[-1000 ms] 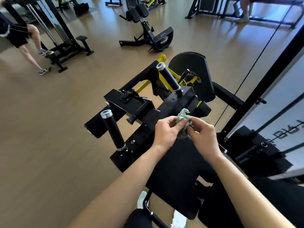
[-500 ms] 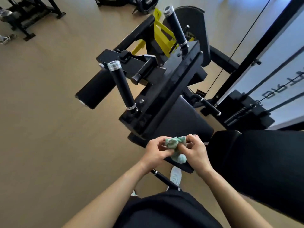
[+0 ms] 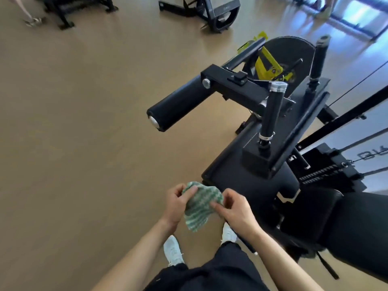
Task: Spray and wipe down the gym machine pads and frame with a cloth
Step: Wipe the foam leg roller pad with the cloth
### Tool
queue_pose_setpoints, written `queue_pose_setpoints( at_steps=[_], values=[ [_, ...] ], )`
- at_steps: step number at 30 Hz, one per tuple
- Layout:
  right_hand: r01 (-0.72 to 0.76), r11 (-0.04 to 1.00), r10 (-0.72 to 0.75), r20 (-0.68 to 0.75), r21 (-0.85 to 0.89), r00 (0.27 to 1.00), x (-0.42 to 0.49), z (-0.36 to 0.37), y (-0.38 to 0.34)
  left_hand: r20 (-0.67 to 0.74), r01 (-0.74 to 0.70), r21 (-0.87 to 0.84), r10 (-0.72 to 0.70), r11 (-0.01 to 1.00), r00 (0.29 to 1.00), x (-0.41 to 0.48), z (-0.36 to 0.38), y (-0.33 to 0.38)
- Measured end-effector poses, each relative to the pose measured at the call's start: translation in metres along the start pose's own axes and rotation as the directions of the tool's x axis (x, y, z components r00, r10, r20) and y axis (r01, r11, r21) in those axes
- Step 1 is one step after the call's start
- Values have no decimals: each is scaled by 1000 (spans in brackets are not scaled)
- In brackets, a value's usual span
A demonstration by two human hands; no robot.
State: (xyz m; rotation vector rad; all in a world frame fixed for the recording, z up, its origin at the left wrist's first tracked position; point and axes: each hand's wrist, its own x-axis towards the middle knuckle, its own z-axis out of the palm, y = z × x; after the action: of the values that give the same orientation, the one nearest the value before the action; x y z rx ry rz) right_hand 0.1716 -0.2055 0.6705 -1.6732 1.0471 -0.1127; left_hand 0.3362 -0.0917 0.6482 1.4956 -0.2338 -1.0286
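Observation:
A green and white cloth [image 3: 200,206] is spread between both hands above the floor, just left of the black gym machine. My left hand [image 3: 177,203] pinches its upper left side and my right hand [image 3: 236,210] grips its right edge. The machine's seat pad [image 3: 245,179] lies directly beyond my hands. Its black frame carries an upright handle [image 3: 271,114] with a silver cap, a second handle [image 3: 318,57] farther back, and a black roller pad [image 3: 178,105] that sticks out to the left. No spray bottle is in view.
A large black back pad [image 3: 361,225] fills the right side, with the weight stack and cables [image 3: 331,169] behind it. Another black machine [image 3: 212,13] stands on the wooden floor at the top. My white shoes [image 3: 173,249] are below the cloth. Someone's foot shows at the top left.
The cloth was bunched small between my fingers over the machine; now it is unfolded wider and both hands have drawn back off the seat pad toward me. The view has shifted left.

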Motion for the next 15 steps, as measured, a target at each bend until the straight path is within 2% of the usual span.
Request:
queue_pose_setpoints(
  at_steps=[3,6,9,15],
  values=[
    [41,998,-44,59,45,997,7,32,-25,-48,-3,-52,0,999,999,6,-33,17],
    [44,999,-47,120,25,992,22,50,-49,-79,-29,-8,28,1000,996,19,-59,34],
    [-8,1000,7,95,2,995,46,61,-63,-119,-76,24,79,997,990,44,-80,48],
    [-138,976,129,64,171,990,123,86,-88,-104,-81,156,98,984,990,122,-116,76]
  ],
)
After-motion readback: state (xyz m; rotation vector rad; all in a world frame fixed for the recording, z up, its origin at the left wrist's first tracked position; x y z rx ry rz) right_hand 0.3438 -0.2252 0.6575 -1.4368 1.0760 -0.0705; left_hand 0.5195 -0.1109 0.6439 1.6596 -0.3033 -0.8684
